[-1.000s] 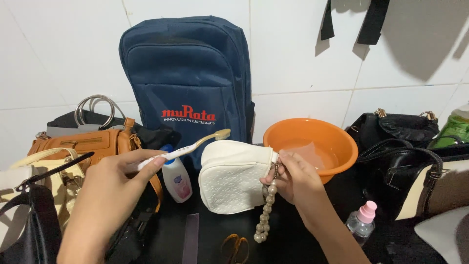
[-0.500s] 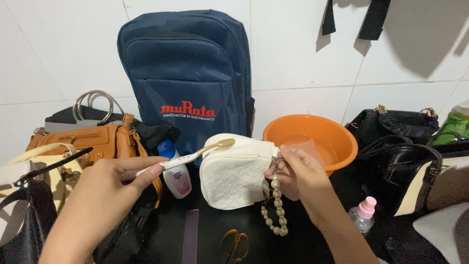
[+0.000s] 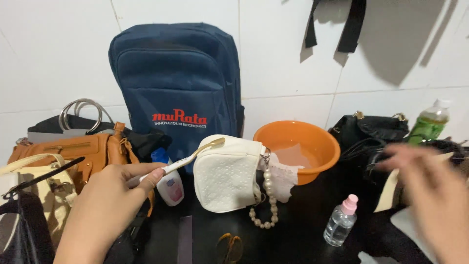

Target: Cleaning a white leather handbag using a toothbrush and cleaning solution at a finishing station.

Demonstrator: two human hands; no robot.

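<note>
a view from the person's head, looking down at a dark counter [image 3: 303, 220] set against a white tiled wall [image 3: 293, 63]. the left hand [image 3: 105, 205] comes up from the lower left with its grip pinched on the white handle of a toothbrush [image 3: 188, 159], thumb and fingers pressed around it; the brush slants up to the right and its gold-coloured head rests at the top edge of a small white textured purse [image 3: 224, 176]. the purse stands near the middle of the counter, just in front of a navy backpack [image 3: 178, 83] propped upright against the wall. a short strand of pearl-like beads [image 3: 266, 203] hangs from a clasp on the purse's right side and curls on the counter, and a piece of white cloth [image 3: 286, 173] sticks out beside it, touching an orange basin [image 3: 298, 146] with some water in it. the right hand [image 3: 430, 195] is at the far right, well apart from the purse and badly blurred; its fingers look spread and hold nothing that can be seen. behind the toothbrush, left of the purse, stands a small white bottle with a blue cap [image 3: 168, 181]. a small clear spray bottle with a pink cap [image 3: 342, 222] stands to the lower right. a tan leather handbag [image 3: 73, 151] lies at the left, a black handbag [image 3: 371, 129] at the right, with a green drink bottle [image 3: 430, 122] beside it.
</note>
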